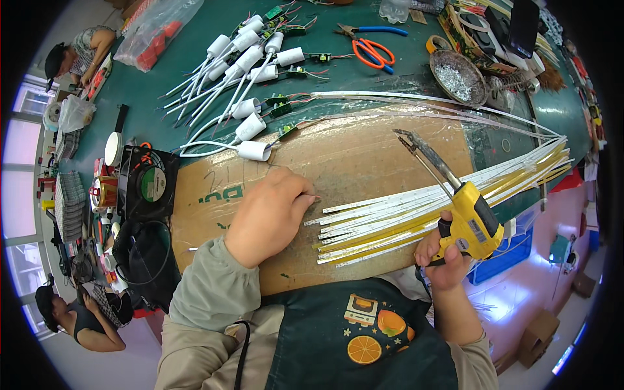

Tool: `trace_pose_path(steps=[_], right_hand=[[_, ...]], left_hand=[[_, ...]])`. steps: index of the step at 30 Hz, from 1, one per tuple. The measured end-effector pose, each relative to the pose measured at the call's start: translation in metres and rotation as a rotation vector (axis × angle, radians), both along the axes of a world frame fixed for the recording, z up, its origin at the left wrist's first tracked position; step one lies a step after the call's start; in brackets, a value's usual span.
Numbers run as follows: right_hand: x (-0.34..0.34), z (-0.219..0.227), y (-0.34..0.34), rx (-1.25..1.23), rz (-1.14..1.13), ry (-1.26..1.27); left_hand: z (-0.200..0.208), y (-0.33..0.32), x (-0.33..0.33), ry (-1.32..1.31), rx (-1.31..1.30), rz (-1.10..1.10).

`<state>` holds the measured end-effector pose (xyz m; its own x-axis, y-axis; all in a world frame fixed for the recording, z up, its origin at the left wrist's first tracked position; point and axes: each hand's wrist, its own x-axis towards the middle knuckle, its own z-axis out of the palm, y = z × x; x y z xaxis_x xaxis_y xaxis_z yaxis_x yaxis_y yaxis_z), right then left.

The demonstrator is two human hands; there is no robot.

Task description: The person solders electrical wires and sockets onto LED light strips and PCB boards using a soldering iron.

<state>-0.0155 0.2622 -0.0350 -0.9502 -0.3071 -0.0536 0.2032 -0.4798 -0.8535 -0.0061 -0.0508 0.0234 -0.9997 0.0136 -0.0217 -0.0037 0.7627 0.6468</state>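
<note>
My right hand (443,255) grips the handle of a yellow and black soldering gun (476,224). Its dark tip points up and to the left, above a bundle of LED strips (390,227), white and yellow, that lies fanned on the cardboard. My left hand (273,211) rests over the cardboard sheet (201,188), its thumb and forefinger pinched just left of the strips' ends; I cannot make out what they hold. Beyond it lie white lamp sockets (252,151) with cables and small green circuit boards (284,132). Long thin strips (422,99) run right from the boards.
More sockets (247,58) are piled at the back. Pliers (372,30) and orange-handled scissors (372,53) lie right of them, near a round dish (458,78) of metal scraps. A small fan (148,182) stands at left. Two people (91,318) sit further left.
</note>
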Motion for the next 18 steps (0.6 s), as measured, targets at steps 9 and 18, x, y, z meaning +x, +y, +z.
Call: trace_pose_path(steps=[9,18], right_hand=[[0.0,0.002,-0.001,0.039,0.007,0.029],[0.001,0.002,0.0,0.031,0.018,0.003]], left_hand=[[-0.006,0.015,0.014,0.028,0.057,-0.024],[-0.012,0.02,0.016,0.058,-0.054,0.001]])
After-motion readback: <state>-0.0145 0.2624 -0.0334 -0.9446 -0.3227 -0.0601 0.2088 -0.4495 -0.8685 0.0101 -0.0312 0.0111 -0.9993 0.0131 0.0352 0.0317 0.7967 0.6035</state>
